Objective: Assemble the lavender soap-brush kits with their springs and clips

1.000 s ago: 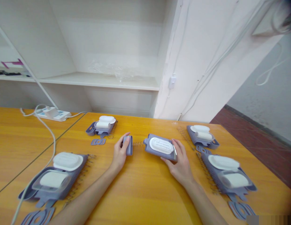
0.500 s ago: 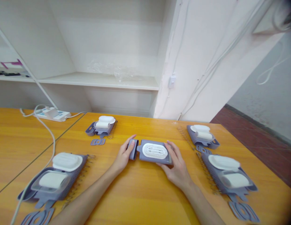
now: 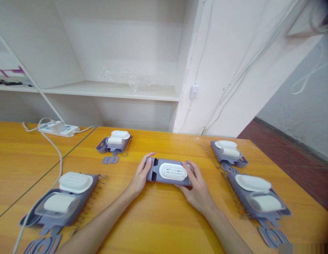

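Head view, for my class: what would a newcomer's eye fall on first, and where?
Probably the centre: the left hand holds a small grey end piece beside a grey case with white bristles, held by the right hand. Then the grey-and-white sets on the orange table: two to the left, two to the right.

No legible text, no labels (or numbers)

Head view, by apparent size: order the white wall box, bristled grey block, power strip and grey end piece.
1. Bristled grey block, partly behind right hand
2. Power strip
3. Grey end piece, partly behind left hand
4. White wall box
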`<action>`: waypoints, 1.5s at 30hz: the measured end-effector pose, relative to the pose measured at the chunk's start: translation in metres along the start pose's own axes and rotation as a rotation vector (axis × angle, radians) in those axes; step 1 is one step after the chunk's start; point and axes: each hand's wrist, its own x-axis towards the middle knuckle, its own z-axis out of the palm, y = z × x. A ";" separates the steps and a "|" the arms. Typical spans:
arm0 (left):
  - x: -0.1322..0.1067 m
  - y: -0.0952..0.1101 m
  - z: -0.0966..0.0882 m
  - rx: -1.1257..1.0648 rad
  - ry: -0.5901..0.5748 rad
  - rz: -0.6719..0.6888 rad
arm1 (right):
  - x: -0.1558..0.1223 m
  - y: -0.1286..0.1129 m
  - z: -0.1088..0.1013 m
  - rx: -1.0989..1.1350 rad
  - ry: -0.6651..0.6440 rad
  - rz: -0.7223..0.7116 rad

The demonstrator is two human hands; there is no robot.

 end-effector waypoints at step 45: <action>-0.011 -0.017 0.002 0.326 -0.210 0.204 | -0.004 0.001 -0.003 -0.002 -0.085 0.044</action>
